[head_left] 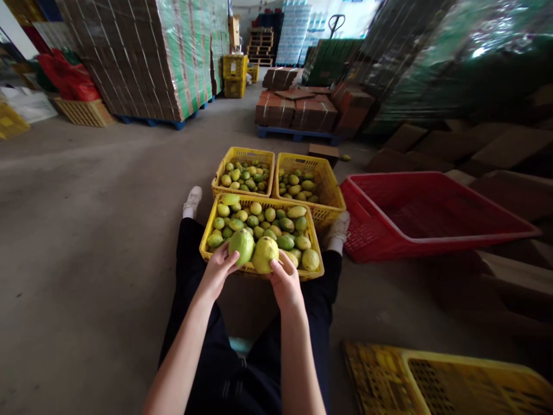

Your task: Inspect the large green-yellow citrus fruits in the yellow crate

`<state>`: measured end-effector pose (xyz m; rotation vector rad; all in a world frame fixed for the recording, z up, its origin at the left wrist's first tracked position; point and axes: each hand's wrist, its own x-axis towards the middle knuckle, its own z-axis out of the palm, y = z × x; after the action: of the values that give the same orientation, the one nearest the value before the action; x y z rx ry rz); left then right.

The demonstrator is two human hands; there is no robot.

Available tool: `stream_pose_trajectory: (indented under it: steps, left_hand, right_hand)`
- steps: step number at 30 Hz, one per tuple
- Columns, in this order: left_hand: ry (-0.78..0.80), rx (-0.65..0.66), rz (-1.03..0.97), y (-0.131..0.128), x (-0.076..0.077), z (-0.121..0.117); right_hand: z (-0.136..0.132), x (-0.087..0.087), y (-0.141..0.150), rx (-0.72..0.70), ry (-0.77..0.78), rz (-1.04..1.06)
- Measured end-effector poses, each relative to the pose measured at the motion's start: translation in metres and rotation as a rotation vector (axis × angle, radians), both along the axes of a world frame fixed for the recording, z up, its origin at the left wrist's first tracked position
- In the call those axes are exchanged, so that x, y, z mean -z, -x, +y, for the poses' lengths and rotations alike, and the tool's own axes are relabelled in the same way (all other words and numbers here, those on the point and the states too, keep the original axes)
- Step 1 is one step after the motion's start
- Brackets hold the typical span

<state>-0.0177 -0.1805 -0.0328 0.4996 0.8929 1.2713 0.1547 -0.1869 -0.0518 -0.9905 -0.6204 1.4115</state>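
Observation:
I sit on the floor with my legs around a yellow crate full of green and yellow fruit. My left hand grips a green fruit at the crate's near edge. My right hand grips a yellower fruit right beside it. The two fruits almost touch each other above the crate rim.
Two more yellow crates of fruit, one on the left and one on the right, stand beyond the first. An empty red crate lies tilted to the right. An overturned yellow crate is near right. Wrapped pallets of cartons and boxes stand behind.

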Motion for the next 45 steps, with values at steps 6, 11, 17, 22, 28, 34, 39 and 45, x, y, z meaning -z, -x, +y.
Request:
stream_pose_trajectory:
  steps: [6, 11, 17, 22, 28, 34, 39, 45]
  left_hand:
    - [-0.026, -0.032, -0.056, 0.002, 0.004, 0.0]
    - [-0.029, 0.023, -0.072, 0.002, -0.003, -0.002]
    - [-0.001, 0.015, -0.05, -0.001, -0.007, -0.001]
    - [0.002, 0.003, -0.001, -0.012, -0.015, -0.002]
    - [0.008, 0.026, 0.022, -0.011, -0.005, -0.003]
    - [0.158, -0.079, -0.203, -0.014, -0.009, 0.0]
    - [0.219, -0.077, -0.197, -0.016, -0.014, 0.0]
    - [0.175, -0.016, -0.144, -0.018, -0.017, -0.006]
  right_hand:
    - [0.003, 0.009, 0.005, 0.037, -0.024, 0.113]
    - [-0.003, 0.002, 0.013, -0.008, -0.066, 0.241]
    - [-0.001, 0.0, 0.004, 0.029, -0.043, 0.225]
    - [-0.003, 0.001, -0.004, -0.009, -0.05, 0.182]
    - [-0.013, -0.012, 0.001, -0.016, -0.049, 0.14]
    - [-0.012, -0.011, 0.005, -0.015, -0.069, 0.192]
    - [-0.005, 0.001, 0.01, 0.056, 0.054, 0.225]
    - [-0.007, 0.008, 0.011, -0.035, 0.015, 0.207]
